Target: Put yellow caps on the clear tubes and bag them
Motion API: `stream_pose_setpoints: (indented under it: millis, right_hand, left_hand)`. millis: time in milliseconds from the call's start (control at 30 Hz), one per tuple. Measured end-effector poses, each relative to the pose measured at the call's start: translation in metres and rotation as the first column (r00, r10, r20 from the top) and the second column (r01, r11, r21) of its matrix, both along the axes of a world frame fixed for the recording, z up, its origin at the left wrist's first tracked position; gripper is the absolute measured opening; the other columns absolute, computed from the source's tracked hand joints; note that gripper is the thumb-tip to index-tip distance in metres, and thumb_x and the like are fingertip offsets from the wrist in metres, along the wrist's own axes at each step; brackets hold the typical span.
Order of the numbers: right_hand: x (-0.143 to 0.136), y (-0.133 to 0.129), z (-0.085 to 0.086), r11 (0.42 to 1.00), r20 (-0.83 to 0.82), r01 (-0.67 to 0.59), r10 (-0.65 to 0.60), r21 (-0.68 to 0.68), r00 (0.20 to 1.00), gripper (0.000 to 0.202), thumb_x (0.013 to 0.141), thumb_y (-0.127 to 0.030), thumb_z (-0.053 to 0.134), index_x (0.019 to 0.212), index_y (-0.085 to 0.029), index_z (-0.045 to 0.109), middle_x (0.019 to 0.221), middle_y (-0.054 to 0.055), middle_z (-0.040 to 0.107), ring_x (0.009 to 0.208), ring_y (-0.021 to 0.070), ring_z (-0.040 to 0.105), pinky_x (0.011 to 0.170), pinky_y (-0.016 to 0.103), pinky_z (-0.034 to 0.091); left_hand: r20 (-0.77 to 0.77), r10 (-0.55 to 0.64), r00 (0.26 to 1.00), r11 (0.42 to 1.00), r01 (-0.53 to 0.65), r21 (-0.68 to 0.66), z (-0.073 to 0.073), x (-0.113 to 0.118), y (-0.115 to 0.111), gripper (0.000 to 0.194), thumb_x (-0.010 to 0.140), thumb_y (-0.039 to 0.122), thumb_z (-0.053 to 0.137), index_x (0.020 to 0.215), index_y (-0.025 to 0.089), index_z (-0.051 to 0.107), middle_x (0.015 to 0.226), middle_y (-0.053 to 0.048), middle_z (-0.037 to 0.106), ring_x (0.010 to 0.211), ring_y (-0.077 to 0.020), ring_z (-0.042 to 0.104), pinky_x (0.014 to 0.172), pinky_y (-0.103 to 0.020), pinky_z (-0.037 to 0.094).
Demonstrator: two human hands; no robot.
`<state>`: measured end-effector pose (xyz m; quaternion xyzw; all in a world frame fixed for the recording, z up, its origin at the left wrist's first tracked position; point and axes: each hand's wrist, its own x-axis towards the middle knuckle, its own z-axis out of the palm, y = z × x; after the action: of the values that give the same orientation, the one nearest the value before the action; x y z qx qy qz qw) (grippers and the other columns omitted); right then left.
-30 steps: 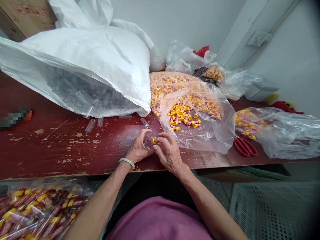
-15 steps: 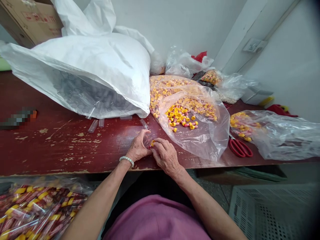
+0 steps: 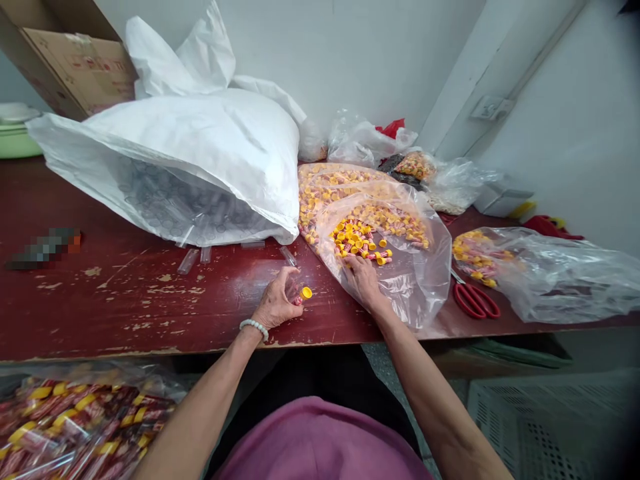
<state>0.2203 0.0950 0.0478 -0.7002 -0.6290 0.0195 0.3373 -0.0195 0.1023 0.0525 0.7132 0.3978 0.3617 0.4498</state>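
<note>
My left hand (image 3: 277, 300), with a beaded bracelet on the wrist, is closed round clear plastic tubes. A yellow cap (image 3: 306, 293) with a red-and-white part below it sticks out of them on the right. My right hand (image 3: 364, 280) reaches into the mouth of a clear bag (image 3: 430, 287), at the near edge of a pile of yellow-capped pieces (image 3: 353, 235). Its fingertips are partly hidden, so any grip there cannot be made out. A loose clear tube (image 3: 289, 256) lies just beyond my left hand.
A white sack (image 3: 220, 147) of clear tubes lies open at the back left. Red-handled scissors (image 3: 475, 301) and another clear bag (image 3: 565, 273) are at right. Below the table's front edge, filled capped tubes (image 3: 75, 427) lie at left and a crate (image 3: 540, 420) stands at right.
My right hand has left my left hand and moved right to the yellow-capped pieces. The yellow cap at my left hand now shows uncovered. The view has shifted slightly.
</note>
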Motion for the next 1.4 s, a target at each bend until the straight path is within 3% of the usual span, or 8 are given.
stream_pose_setpoints:
  millis: [167, 367, 533, 700, 800, 900, 1167, 1400]
  right_hand:
    - [0.004, -0.007, -0.011, 0.993, -0.096, 0.104, -0.099, 0.055, 0.990, 0.030, 0.087, -0.027, 0.044, 0.106, -0.012, 0.060, 0.102, 0.013, 0.064, 0.090, 0.0202, 0.056, 0.082, 0.035, 0.044]
    - [0.006, -0.012, -0.008, 0.990, -0.184, 0.071, -0.047, 0.124, 0.982, 0.024, 0.083, -0.029, 0.051, 0.096, -0.014, 0.065, 0.095, 0.010, 0.065, 0.090, 0.0208, 0.056, 0.082, 0.037, 0.045]
    - [-0.022, -0.028, 0.018, 0.949, -0.181, 0.105, -0.051, 0.299, 0.982, 0.020, 0.087, -0.031, 0.050, 0.096, -0.018, 0.063, 0.095, 0.008, 0.062, 0.092, 0.0203, 0.054, 0.081, 0.037, 0.045]
    - [-0.065, -0.054, 0.043, 0.907, 0.162, -0.395, 0.372, 0.147, 0.914, 0.015, 0.089, -0.028, 0.051, 0.091, -0.022, 0.064, 0.085, 0.006, 0.060, 0.082, 0.0185, 0.053, 0.075, 0.033, 0.044]
    - [-0.075, -0.055, 0.038, 0.875, 0.194, -0.481, 0.464, 0.049, 0.864, 0.017, 0.090, -0.032, 0.051, 0.094, -0.020, 0.063, 0.087, 0.007, 0.058, 0.079, 0.0173, 0.052, 0.073, 0.032, 0.043]
    - [-0.072, -0.048, 0.033, 0.857, 0.082, -0.515, 0.512, 0.025, 0.855, 0.014, 0.089, -0.030, 0.052, 0.091, -0.019, 0.061, 0.089, 0.006, 0.055, 0.081, 0.0162, 0.052, 0.072, 0.030, 0.042]
    - [-0.063, -0.038, 0.045, 0.694, -0.349, -0.707, 0.635, -0.135, 0.689, 0.018, 0.087, -0.034, 0.054, 0.078, -0.018, 0.052, 0.073, -0.003, 0.049, 0.064, 0.0091, 0.044, 0.061, 0.022, 0.036]
    - [-0.035, -0.043, 0.076, 0.800, -0.532, -0.598, 0.489, -0.042, 0.691, 0.021, 0.083, -0.038, 0.059, 0.076, -0.019, 0.054, 0.075, -0.002, 0.049, 0.072, 0.0108, 0.045, 0.066, 0.023, 0.036]
  left_hand:
    - [-0.014, 0.003, 1.000, 0.999, -0.003, 0.044, -0.001, -0.001, 0.001, 0.061, 0.053, 0.008, 0.060, 0.111, 0.021, 0.045, 0.077, 0.004, 0.050, 0.069, -0.0108, 0.056, 0.063, -0.023, 0.049]
    - [-0.048, -0.005, 0.999, 0.999, 0.007, 0.044, 0.001, -0.001, 0.001, 0.061, 0.054, 0.008, 0.061, 0.111, 0.020, 0.044, 0.079, 0.003, 0.050, 0.070, -0.0107, 0.055, 0.063, -0.022, 0.049]
    - [-0.033, -0.001, 0.999, 0.999, 0.003, 0.043, -0.004, 0.000, 0.002, 0.062, 0.054, 0.007, 0.060, 0.112, 0.021, 0.044, 0.080, 0.003, 0.049, 0.072, -0.0112, 0.056, 0.065, -0.024, 0.050]
    - [-0.018, -0.024, 1.000, 1.000, 0.024, 0.006, 0.001, 0.000, 0.000, 0.063, 0.053, 0.008, 0.062, 0.112, 0.020, 0.043, 0.081, 0.002, 0.050, 0.073, -0.0115, 0.056, 0.064, -0.022, 0.048]
    - [-0.046, -0.029, 0.999, 0.998, 0.031, 0.052, 0.004, -0.001, 0.000, 0.062, 0.054, 0.011, 0.064, 0.111, 0.020, 0.043, 0.081, 0.003, 0.052, 0.074, -0.0114, 0.056, 0.068, -0.024, 0.048]
    - [-0.077, -0.028, 0.997, 0.995, 0.035, 0.089, 0.002, -0.001, 0.001, 0.063, 0.055, 0.013, 0.066, 0.112, 0.020, 0.043, 0.082, 0.002, 0.053, 0.073, -0.0120, 0.056, 0.067, -0.024, 0.047]
    - [-0.091, -0.111, 0.990, 0.987, 0.121, 0.108, 0.002, -0.004, 0.005, 0.065, 0.050, 0.008, 0.064, 0.111, 0.019, 0.043, 0.086, 0.001, 0.055, 0.072, -0.0115, 0.055, 0.065, -0.023, 0.045]
    - [-0.030, -0.129, 0.991, 0.992, 0.129, -0.005, 0.003, -0.005, 0.005, 0.059, 0.053, 0.007, 0.058, 0.109, 0.020, 0.044, 0.081, 0.003, 0.052, 0.066, -0.0096, 0.053, 0.057, -0.021, 0.044]
